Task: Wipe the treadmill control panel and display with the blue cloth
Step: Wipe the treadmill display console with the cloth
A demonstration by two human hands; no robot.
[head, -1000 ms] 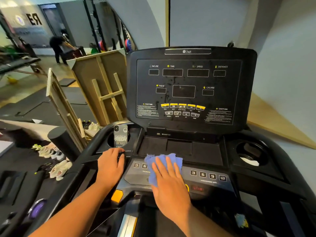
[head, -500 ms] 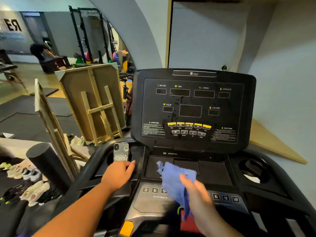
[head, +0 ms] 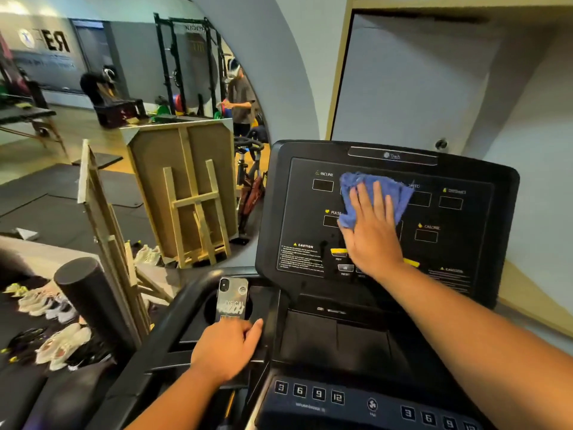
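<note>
The treadmill's black upright display (head: 465, 243) stands in front of me, with labelled windows and yellow buttons. My right hand (head: 373, 231) lies flat on its upper middle, pressing the blue cloth (head: 356, 187) against it and covering the time window and part of the button row. Below lies the lower control panel (head: 313, 392) with numbered keys 3, 6, 9, 12. My left hand (head: 228, 347) rests on the console's left edge, next to the cup holder, fingers curled over the plastic.
A phone (head: 232, 301) stands in the left cup holder. A black foam roller (head: 90, 299), wooden frames (head: 186, 193) and several shoes (head: 52, 308) sit to the left. Two people stand far back in the gym. A wall is close on the right.
My right hand lifted the blue cloth off the lower control panel and brought it up onto the upright display. My left hand stayed on the console's left edge. The view tilted upward.
</note>
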